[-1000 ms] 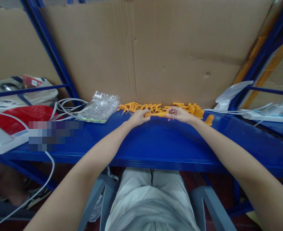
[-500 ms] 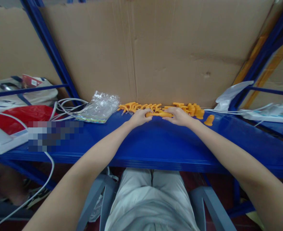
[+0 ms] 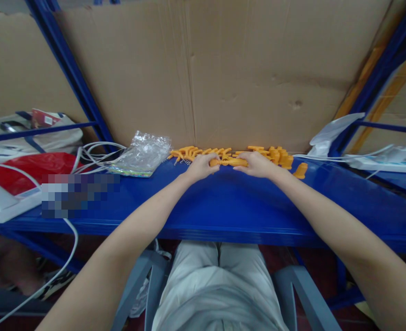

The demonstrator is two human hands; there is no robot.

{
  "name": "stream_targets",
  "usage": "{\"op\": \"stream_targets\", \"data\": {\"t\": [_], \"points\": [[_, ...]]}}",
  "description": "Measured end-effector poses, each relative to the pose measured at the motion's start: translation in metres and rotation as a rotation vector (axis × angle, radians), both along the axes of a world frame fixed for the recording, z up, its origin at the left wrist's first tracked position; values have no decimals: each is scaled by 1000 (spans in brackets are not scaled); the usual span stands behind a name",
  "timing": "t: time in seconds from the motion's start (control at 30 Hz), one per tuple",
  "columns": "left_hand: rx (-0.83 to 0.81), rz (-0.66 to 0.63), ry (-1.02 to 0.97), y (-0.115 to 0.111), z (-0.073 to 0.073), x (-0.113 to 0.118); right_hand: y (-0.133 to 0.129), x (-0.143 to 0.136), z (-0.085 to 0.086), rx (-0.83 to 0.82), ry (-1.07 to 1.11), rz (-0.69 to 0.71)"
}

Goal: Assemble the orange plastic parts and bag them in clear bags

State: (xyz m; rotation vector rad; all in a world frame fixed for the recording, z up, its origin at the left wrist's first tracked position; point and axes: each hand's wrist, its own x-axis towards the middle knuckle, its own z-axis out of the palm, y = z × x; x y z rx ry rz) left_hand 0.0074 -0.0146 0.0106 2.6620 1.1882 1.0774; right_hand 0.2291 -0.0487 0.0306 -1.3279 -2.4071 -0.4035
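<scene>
Above the blue tabletop, an orange plastic piece [image 3: 236,162] with a narrower middle spans the gap between my two hands. My left hand [image 3: 200,168] is closed on its left end, thumb and fingers pinching it. On the other end, my right hand [image 3: 257,166] grips with thumb and fingertips. Whether it is one piece or two joined parts I cannot tell. Just behind my left hand lies a row of branched orange pieces [image 3: 188,151], some with small metal chains. Past my right hand stand several stubby orange pieces [image 3: 284,161], and a single orange stub [image 3: 300,170] sits apart to their right.
A clear plastic bag [image 3: 144,154] lies left of the orange pieces. White cables [image 3: 97,149], a red bag [image 3: 33,168] and a power strip [image 3: 13,207] take up the left side. Cardboard [image 3: 240,73] walls the back; blue posts [image 3: 73,78] flank it.
Both hands stay nearly in place. The orange piece between them looks slightly turned, and the right fingers have shifted a little on it.
</scene>
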Motion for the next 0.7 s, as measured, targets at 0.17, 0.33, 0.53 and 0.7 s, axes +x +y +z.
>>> {"op": "stream_targets", "data": {"t": [0.17,0.33,0.53,0.7], "points": [[-119,-33,-49,0,3,4,-13,-20,3,192,-359,-210],[-210,-31,-76,-3,6,5,-12,-33,0,213,-390,-281],[-252,-11,-56,-8,5,10,-13,-31,1,109,-398,-309],[-72,51,53,-14,5,11,-16,-26,2,42,-356,-331]]}}
